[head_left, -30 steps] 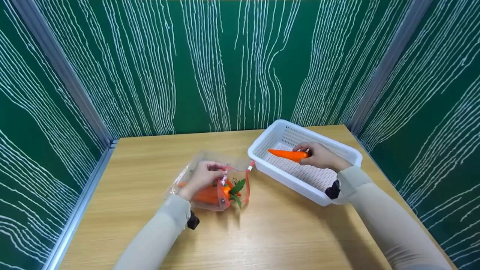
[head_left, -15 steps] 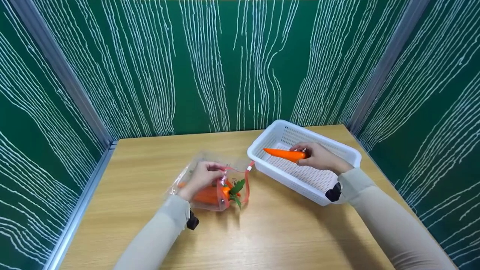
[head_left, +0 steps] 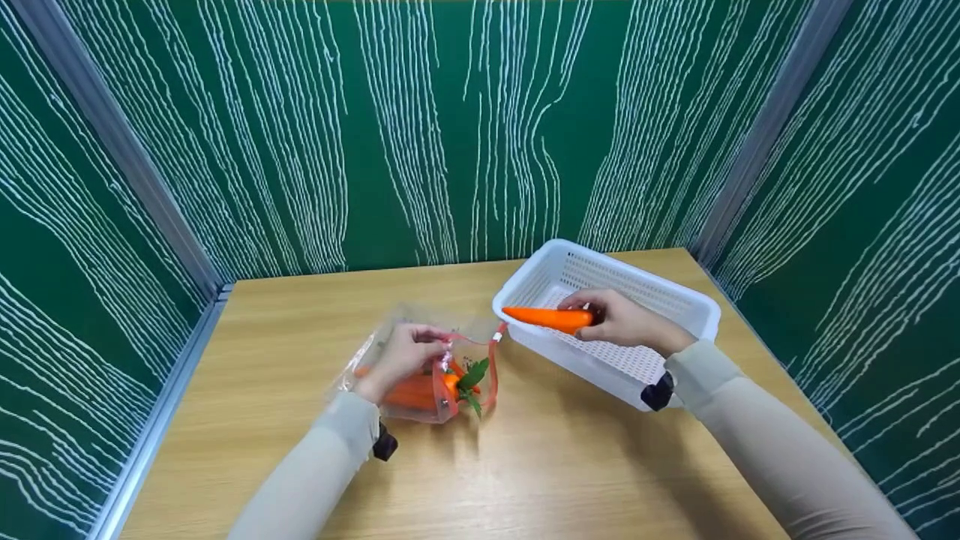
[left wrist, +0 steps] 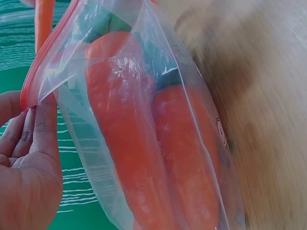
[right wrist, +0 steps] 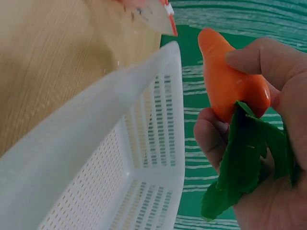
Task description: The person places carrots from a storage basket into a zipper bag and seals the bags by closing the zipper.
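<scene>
In the head view, my left hand [head_left: 405,352] pinches the red zip edge of a clear plastic zip bag [head_left: 471,347], holding its mouth apart. Inside it lie carrots; the left wrist view shows two thick ones, a carrot [left wrist: 124,120] and another carrot [left wrist: 187,148]. Green leaves [head_left: 474,373] poke out at the opening. My right hand [head_left: 630,321] grips a carrot [head_left: 547,319] by its thick end, tip pointing left toward the bag. Its green leaves [right wrist: 240,158] hang against the palm in the right wrist view. This carrot is above the left rim of a white plastic basket [head_left: 581,367].
The basket stands at an angle on the wooden table [head_left: 510,472], right of the bag, its near left corner close to the bag's red slider [head_left: 498,337]. Green walls [head_left: 405,150] with white wavy lines enclose the table at the back and sides.
My right hand has moved left with the carrot, from over the basket's middle to its left rim. My left hand and the bag have stayed in place.
</scene>
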A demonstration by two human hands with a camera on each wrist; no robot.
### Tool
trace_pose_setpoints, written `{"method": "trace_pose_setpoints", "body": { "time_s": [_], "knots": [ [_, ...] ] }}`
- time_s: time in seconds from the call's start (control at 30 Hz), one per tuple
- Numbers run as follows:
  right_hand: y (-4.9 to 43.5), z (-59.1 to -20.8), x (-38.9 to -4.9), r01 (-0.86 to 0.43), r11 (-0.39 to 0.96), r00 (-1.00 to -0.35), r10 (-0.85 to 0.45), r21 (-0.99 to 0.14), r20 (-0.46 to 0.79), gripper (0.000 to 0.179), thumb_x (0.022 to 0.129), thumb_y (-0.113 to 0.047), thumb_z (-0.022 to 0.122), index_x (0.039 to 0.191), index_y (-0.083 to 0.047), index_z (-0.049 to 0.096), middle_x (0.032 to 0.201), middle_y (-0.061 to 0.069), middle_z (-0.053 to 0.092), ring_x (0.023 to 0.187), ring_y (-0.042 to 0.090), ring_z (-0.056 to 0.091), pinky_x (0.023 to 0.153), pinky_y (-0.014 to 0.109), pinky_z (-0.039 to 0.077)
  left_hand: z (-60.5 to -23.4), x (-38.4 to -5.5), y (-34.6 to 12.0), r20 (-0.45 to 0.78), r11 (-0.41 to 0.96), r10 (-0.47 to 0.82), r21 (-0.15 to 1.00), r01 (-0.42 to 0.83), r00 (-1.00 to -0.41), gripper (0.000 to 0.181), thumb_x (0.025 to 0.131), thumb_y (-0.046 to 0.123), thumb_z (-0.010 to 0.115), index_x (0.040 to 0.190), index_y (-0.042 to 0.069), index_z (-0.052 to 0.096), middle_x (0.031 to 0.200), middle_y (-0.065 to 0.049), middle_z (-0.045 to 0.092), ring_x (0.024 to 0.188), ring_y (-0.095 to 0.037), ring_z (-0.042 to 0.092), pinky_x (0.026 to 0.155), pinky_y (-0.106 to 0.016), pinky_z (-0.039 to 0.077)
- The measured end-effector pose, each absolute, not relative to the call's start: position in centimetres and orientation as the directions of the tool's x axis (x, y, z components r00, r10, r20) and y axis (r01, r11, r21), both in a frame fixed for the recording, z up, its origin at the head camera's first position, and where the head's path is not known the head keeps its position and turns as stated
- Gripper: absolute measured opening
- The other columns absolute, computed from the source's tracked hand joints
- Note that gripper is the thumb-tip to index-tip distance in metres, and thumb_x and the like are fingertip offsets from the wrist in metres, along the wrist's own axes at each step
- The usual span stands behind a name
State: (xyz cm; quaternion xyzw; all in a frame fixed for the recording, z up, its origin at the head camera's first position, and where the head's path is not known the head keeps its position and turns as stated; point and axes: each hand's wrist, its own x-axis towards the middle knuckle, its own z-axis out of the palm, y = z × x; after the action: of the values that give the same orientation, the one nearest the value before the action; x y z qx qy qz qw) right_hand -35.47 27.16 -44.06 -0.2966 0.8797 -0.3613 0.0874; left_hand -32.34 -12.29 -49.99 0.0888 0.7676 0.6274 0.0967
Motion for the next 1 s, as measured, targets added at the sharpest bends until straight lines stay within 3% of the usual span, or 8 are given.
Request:
{"method": "trace_pose_setpoints", "body": {
  "time_s": [0.23, 0.47, 0.73, 1.0],
  "knots": [
    [25.9, -43.8, -34.7, -0.451, 0.547, -0.792, -0.609, -0.705, 0.034, 0.039, 0.095, -0.004, 0.076, 0.133, -0.009, 0.075, 0.116, 0.014, 0.07, 0.093, 0.024, 0.059, 0.082, 0.025, 0.053, -50.0, -32.4, -12.3, -0.033, 0.19, 0.262, 0.982, 0.018, -0.964, 0.024, 0.102, 0.002, 0.07, 0.124, -0.007, 0.076, 0.096, -0.008, 0.08, 0.077, -0.009, 0.069, 0.075, -0.026, 0.062],
    [25.0, -44.1, -33.9, -0.512, 0.498, -0.746, -0.662, -0.7, 0.074, 0.041, 0.093, -0.002, 0.077, 0.134, -0.007, 0.074, 0.114, 0.014, 0.071, 0.091, 0.022, 0.059, 0.08, 0.024, 0.052, -50.2, -32.6, -12.3, -0.038, 0.201, 0.26, 0.979, 0.015, -0.965, 0.024, 0.102, 0.003, 0.069, 0.124, -0.005, 0.077, 0.102, -0.014, 0.081, 0.078, -0.011, 0.069, 0.077, -0.028, 0.063],
    [23.8, -44.5, -32.9, -0.532, 0.484, -0.708, -0.705, -0.695, 0.051, 0.042, 0.092, -0.003, 0.078, 0.134, -0.007, 0.074, 0.118, 0.014, 0.073, 0.093, 0.02, 0.062, 0.083, 0.023, 0.056, -50.1, -32.5, -12.1, -0.019, 0.196, 0.255, 0.98, 0.032, -0.967, 0.024, 0.101, 0.0, 0.069, 0.123, -0.006, 0.077, 0.097, -0.009, 0.081, 0.075, -0.01, 0.069, 0.073, -0.023, 0.061],
    [22.6, -45.4, -32.5, -0.553, 0.46, -0.669, -0.742, -0.695, 0.042, 0.042, 0.091, -0.003, 0.077, 0.133, -0.005, 0.074, 0.118, 0.012, 0.074, 0.093, 0.02, 0.062, 0.083, 0.024, 0.054, -49.9, -32.3, -12.4, -0.053, 0.206, 0.259, 0.979, 0.001, -0.964, 0.023, 0.104, 0.005, 0.069, 0.124, 0.0, 0.078, 0.098, -0.007, 0.079, 0.079, -0.014, 0.069, 0.081, -0.032, 0.065]
  ]
}}
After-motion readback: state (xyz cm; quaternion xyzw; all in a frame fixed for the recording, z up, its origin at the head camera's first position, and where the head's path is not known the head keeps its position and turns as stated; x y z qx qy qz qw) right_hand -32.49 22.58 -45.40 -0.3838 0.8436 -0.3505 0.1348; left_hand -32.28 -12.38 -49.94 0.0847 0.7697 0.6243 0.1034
